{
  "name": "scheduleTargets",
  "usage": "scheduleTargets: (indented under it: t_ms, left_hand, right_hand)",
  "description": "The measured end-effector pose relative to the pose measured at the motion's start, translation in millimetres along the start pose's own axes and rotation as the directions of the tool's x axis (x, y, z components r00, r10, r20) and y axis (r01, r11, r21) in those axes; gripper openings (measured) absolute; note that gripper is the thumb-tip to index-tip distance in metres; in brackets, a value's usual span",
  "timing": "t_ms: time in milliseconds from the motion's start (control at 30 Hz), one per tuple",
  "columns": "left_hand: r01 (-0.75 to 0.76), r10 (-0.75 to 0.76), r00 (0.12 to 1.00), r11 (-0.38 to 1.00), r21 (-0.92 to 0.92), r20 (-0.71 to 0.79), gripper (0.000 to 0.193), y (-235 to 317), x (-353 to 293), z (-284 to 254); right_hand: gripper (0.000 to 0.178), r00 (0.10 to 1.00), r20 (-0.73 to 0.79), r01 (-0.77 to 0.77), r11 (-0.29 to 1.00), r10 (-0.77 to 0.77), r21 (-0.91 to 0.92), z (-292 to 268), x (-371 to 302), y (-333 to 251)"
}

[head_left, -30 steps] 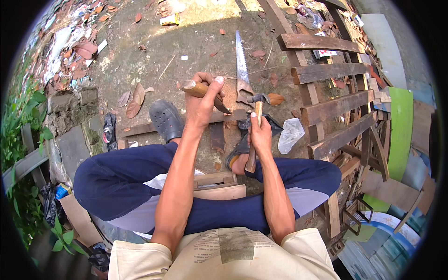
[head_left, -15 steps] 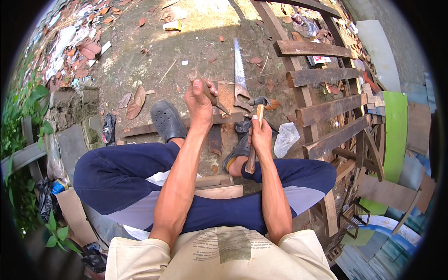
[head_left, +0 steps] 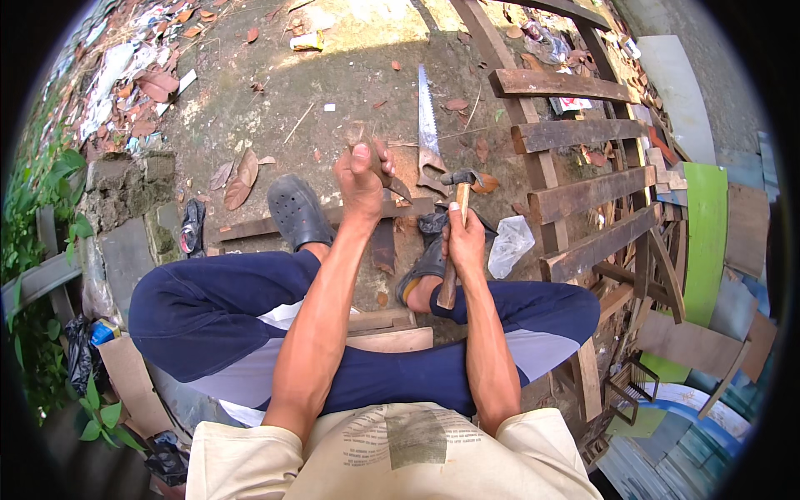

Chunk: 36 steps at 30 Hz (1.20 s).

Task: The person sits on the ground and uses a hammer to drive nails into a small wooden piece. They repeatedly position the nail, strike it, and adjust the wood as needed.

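My left hand (head_left: pixel 360 185) is closed round a narrow brown piece of wood (head_left: pixel 397 188), which tapers toward its low right end; the fingers hide its middle. That end hangs over or against a flat wooden strip (head_left: pixel 271 226) on the ground; I cannot tell if they touch. In my right hand (head_left: pixel 465 242) is a hammer (head_left: pixel 462 197), gripped by its wooden handle with the dark metal head pointing away from me. Just beyond the hammer head lies a handsaw (head_left: pixel 428 125), blade pointing away. My feet, in dark clogs (head_left: pixel 297 212), stand either side of a short dark board (head_left: pixel 383 247).
A slatted wooden frame (head_left: pixel 596 204) lies along the right side, with green and brown panels (head_left: pixel 705 242) beyond it. Broken concrete blocks (head_left: pixel 129 187) stand at left. A clear plastic bag (head_left: pixel 508 247) is beside my right foot. Dry leaves (head_left: pixel 242 180) and litter are scattered about.
The wood in my left hand has turned slightly, and that hand has shifted a little. My right hand and the hammer stay nearly in place.
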<state>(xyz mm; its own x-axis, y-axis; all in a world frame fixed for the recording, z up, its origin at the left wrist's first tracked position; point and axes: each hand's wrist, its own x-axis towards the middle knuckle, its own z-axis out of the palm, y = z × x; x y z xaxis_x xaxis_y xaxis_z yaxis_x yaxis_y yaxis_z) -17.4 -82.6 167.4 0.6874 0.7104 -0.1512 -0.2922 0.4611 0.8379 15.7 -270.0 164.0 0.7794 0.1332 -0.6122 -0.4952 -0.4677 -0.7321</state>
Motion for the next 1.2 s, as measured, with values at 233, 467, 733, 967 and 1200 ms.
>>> scheduleTargets:
  t_ms: [233, 467, 733, 967, 1200]
  left_hand:
    - [0.034, -0.047, 0.999, 0.915, 0.401, 0.023, 0.042, 12, -1, 11]
    - [-0.086, 0.129, 0.990, 0.862, 0.500, -0.051, 0.051, -1, -12, 25]
    - [-0.024, 0.023, 1.000, 0.960, 0.279, 0.007, 0.057, -7, -3, 15]
    - [-0.091, 0.097, 0.995, 0.982, 0.166, -0.027, 0.049, 4, 0, 15]
    - [-0.019, 0.088, 0.981, 0.929, 0.369, -0.172, 0.048, 17, 5, 18]
  right_hand:
    - [0.036, 0.933, 0.026, 0.359, 0.933, -0.359, -0.001, -21, -29, -51]
    - [0.035, 0.951, -0.032, 0.300, 0.943, -0.307, -0.146, -6, -24, -33]
    - [0.033, 0.979, -0.092, 0.174, 0.980, -0.184, -0.101, -6, -14, -3]
    - [0.031, 0.990, -0.065, 0.122, 0.991, -0.125, -0.050, -7, -11, -2]
    - [0.030, 0.989, -0.012, 0.144, 0.985, -0.146, -0.099, 2, -9, 1]
